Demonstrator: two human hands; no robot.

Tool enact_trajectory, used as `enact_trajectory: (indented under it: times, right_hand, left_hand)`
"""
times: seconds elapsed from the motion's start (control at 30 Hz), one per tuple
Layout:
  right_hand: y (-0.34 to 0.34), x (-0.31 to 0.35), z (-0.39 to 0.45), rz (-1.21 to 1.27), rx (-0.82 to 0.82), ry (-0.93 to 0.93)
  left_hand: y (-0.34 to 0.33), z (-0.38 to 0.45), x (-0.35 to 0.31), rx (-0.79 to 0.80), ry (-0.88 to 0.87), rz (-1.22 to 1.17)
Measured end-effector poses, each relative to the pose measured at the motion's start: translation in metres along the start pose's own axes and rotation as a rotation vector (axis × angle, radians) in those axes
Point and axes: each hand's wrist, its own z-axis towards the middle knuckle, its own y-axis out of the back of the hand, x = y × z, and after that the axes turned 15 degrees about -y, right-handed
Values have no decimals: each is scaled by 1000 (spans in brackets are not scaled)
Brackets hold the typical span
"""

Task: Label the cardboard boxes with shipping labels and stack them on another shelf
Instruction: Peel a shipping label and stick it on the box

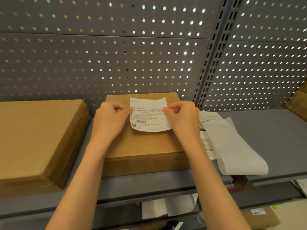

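A flat brown cardboard box (146, 146) lies on the grey shelf (274, 138) in front of me. Above its far half I hold a white shipping label (149, 116) with a barcode and printed text. My left hand (111, 118) pinches the label's left edge and my right hand (182, 117) pinches its right edge. The label curls slightly, and whether it touches the box top is unclear. A larger brown box (38, 143) wrapped in clear tape sits to the left on the same shelf.
To the right of the box lie more labels (207, 125) and a long strip of backing paper (237, 150) hanging over the shelf edge. A perforated grey back panel (132, 55) stands behind. Another box corner (297, 100) shows at far right. Paper and a box (260, 216) lie below.
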Motion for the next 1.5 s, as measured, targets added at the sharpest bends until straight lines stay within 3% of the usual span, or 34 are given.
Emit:
enact_trajectory:
  times: [0.8, 1.5]
  right_hand:
    - [-17, 0, 7, -151, 20, -40]
    - [-16, 2, 2, -317, 30, 46]
  left_hand:
    - [-7, 9, 8, 130, 26, 322]
    - [-14, 8, 5, 194, -20, 493]
